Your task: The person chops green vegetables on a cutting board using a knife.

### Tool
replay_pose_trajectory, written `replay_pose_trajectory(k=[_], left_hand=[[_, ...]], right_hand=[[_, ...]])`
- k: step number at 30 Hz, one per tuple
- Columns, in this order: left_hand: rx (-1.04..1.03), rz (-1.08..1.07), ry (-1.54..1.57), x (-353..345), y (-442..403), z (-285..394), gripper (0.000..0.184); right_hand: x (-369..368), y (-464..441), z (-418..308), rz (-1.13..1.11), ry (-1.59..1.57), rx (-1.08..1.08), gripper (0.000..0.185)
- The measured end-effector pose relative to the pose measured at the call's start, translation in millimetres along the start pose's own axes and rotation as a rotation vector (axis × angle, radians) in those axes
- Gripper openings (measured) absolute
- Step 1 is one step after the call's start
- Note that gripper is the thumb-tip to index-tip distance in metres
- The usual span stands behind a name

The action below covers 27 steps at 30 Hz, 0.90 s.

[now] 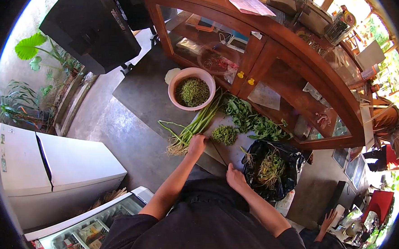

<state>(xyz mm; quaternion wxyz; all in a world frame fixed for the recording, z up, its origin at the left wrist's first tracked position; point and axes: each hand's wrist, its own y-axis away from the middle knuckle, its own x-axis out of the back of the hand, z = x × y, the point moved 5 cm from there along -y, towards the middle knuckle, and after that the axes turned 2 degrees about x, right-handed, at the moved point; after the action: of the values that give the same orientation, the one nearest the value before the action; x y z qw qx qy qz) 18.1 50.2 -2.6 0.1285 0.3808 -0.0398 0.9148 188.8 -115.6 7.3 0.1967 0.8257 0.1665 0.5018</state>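
Observation:
My left hand [197, 145] is closed beside the root end of a bundle of long green stems [198, 124]. A thin dark strand [219, 154] runs slantwise between my two hands, seemingly pinched at both ends; its exact kind is unclear. My right hand [236, 177] has its fingers pressed together at the strand's lower end. Just beyond the strand sits a small pile of green sprigs [224, 134]. Farther out, a pink bowl [170, 90] holds more of the same small green pieces. Loose leafy greens [243, 113] lie right of the stems.
A black plastic bag [291, 183] with roots and trimmings [271, 169] lies by my right hand. A wooden glass-door cabinet [252, 59] borders the far side. To the left are a white refrigerator [75, 163] and black speaker-like box [87, 33]. Another person's hand [327, 220] shows lower right.

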Motion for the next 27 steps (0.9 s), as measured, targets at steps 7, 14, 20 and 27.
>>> replay_pose_trajectory(k=[7,14,20,27], left_hand=[[-0.034,-0.017,-0.009,-5.5,-2.5,-1.7,0.018],[-0.011,-0.010,-0.027,-9.5,-2.0,-8.2,0.018],[-0.063,-0.004,-0.036,5.3,1.4,10.1,0.017],[-0.070,-0.089,-0.063,-2.5,4.4,3.3,0.023]], right_hand=[[-13.4,-13.7,-3.5,0.111,0.025,0.015,0.033],[-12.6,-6.8,8.3,0.086,0.044,0.038,0.032],[-3.9,5.4,15.7,0.093,0.084,0.003,0.029],[17.8,11.3,3.2,0.111,0.063,-0.027,0.028]])
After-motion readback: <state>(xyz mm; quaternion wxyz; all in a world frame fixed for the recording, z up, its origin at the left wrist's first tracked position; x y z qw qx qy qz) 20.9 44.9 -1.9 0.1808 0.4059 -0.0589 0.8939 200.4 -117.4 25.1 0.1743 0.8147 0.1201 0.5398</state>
